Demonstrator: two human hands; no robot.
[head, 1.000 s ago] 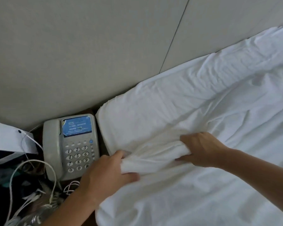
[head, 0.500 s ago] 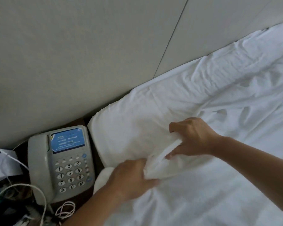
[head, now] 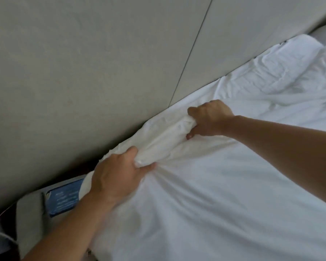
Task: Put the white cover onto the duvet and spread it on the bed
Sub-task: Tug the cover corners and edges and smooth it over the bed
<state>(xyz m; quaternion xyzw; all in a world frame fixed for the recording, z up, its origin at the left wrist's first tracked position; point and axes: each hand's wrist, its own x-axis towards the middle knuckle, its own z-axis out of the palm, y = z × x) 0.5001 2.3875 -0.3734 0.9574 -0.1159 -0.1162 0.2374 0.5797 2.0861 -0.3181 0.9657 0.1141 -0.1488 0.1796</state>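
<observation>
The white covered duvet (head: 224, 194) lies over the bed and fills the right half of the view. Its top edge is bunched into a thick roll (head: 164, 140) close to the padded headboard. My left hand (head: 117, 178) grips the near end of that roll at the bed's corner, thumb on top. My right hand (head: 209, 117) grips the far end, fingers curled round the fabric. Wrinkled white bedding (head: 282, 72) lies further along the head of the bed.
A grey padded headboard (head: 102, 72) runs along the left and top. A grey desk telephone (head: 58, 202) with a blue label sits on the nightstand at lower left, partly hidden by my left forearm.
Both hands have carried the bunched duvet edge up toward the headboard and spread further apart. The view has shifted, and the telephone has slid to the lower left edge.
</observation>
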